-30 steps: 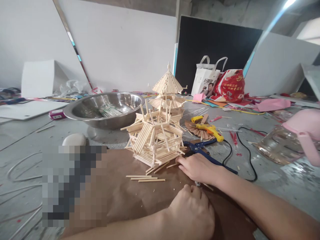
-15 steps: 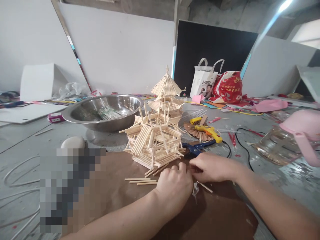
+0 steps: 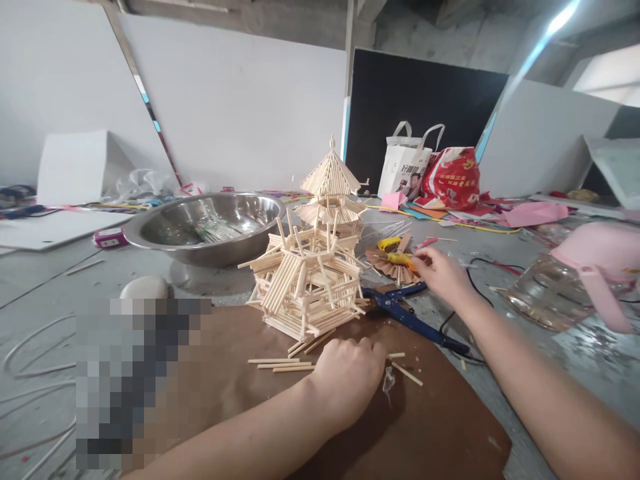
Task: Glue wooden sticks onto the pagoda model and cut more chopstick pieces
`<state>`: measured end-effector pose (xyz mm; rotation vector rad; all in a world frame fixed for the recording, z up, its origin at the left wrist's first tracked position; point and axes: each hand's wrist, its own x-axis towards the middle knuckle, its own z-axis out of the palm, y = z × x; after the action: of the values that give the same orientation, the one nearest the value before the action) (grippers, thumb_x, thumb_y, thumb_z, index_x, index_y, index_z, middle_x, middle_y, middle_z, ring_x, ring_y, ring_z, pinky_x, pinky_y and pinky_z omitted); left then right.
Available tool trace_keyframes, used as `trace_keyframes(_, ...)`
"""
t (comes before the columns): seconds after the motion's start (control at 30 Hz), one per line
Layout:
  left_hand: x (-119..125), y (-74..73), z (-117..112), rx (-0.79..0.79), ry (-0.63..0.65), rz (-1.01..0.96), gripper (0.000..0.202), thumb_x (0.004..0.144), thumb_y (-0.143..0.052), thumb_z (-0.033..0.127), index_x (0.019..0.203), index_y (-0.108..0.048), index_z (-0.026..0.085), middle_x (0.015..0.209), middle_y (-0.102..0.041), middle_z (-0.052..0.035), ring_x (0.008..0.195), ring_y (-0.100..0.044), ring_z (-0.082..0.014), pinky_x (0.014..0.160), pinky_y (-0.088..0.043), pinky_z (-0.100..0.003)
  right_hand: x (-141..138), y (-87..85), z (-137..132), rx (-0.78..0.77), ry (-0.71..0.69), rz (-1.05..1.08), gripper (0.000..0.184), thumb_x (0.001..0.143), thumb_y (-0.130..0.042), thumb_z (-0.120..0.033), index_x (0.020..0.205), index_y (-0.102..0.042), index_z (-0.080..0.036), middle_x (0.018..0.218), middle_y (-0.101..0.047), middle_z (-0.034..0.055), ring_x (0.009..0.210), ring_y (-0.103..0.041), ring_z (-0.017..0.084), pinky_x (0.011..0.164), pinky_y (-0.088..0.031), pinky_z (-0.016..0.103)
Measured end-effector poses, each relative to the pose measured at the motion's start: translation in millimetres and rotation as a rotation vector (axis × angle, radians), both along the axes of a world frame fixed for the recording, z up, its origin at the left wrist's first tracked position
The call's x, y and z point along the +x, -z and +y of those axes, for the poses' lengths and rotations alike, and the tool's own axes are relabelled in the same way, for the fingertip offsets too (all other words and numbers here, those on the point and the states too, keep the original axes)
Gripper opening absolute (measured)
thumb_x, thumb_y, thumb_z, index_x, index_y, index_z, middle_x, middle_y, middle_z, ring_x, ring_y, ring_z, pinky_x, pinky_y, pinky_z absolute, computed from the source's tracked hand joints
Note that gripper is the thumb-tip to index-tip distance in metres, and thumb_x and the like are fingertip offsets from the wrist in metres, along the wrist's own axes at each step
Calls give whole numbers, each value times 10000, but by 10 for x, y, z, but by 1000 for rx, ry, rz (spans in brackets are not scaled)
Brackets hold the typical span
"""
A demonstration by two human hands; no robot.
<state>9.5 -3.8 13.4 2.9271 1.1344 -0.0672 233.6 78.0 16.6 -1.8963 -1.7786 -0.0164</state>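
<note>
My left hand [image 3: 350, 380] is closed low over the brown board [image 3: 430, 427], and the end of a thin wooden stick [image 3: 397, 355] pokes out past its fingers. Farther back on the right, my right hand [image 3: 443, 272] has its fingers closed on the handle of a yellow glue gun [image 3: 401, 259]. In front of me stands a pagoda-like model of wooden sticks [image 3: 307, 287], open at the top. Several loose sticks [image 3: 283, 365] lie left of my left hand; a wisp of clear glue [image 3: 389, 381] lies to its right. Blue-handled pliers [image 3: 415, 321] rest below my right hand.
Behind the model rises a second stick tower [image 3: 331, 177] with a pointed roof. A steel basin [image 3: 210, 248] holds clear packets at back left. A pink-lidded jug [image 3: 540, 293] stands at right. Beside the glue gun lies a brown pleated fan [image 3: 375, 265]. Bags [image 3: 453, 179] stand at the back.
My right hand has left my left hand's side, moved back and right, and taken hold of the glue gun. The pliers are now more exposed. My left hand has stayed in place.
</note>
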Motion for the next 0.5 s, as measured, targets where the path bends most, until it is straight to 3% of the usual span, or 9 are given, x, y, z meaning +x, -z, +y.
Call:
trace_keyframes(0.07, 3, 24, -6, 3, 29, -7, 147, 742, -366, 136, 821, -489, 160, 737, -557, -53, 624, -557, -195, 517, -455, -323, 174, 146, 133, -30, 168, -152, 352, 783, -350, -366, 962, -543, -132, 949, -590, 140, 862, -535, 227, 714, -373, 312)
trace_keyframes(0.17, -1, 60, -7, 19, 66, -24, 137, 746, -363, 161, 817, -481, 160, 748, -544, -51, 615, -548, -191, 498, -453, -320, 314, 347, 244, -228, 180, -226, 409, 789, -316, -433, 943, -558, -141, 860, -616, 133, 809, -565, 237, 685, -382, 321)
trace_keyframes(0.23, -6, 79, -6, 27, 76, -29, 135, 751, -359, 170, 816, -477, 160, 755, -533, -51, 618, -543, -187, 490, -451, -313, 346, 427, 278, -272, 157, -218, 409, 788, -315, -444, 954, -554, -157, 847, -621, 118, 799, -571, 236, 671, -386, 319)
trace_keyframes(0.33, -13, 101, -5, 53, 68, -43, 129, 761, -353, 175, 802, -474, 161, 766, -517, -52, 630, -532, -181, 492, -447, -307, 369, 448, 299, -220, 146, -109, 366, 786, -344, -372, 992, -545, -147, 882, -617, 121, 843, -559, 240, 702, -378, 326)
trace_keyframes(0.5, -14, 115, 5, 86, 76, -95, 153, 790, -327, 193, 752, -472, 163, 772, -508, -49, 667, -503, -180, 506, -441, -299, 393, 336, 283, -129, 203, 23, 398, 783, -319, -315, 1066, -511, -111, 920, -599, 149, 818, -556, 246, 670, -390, 340)
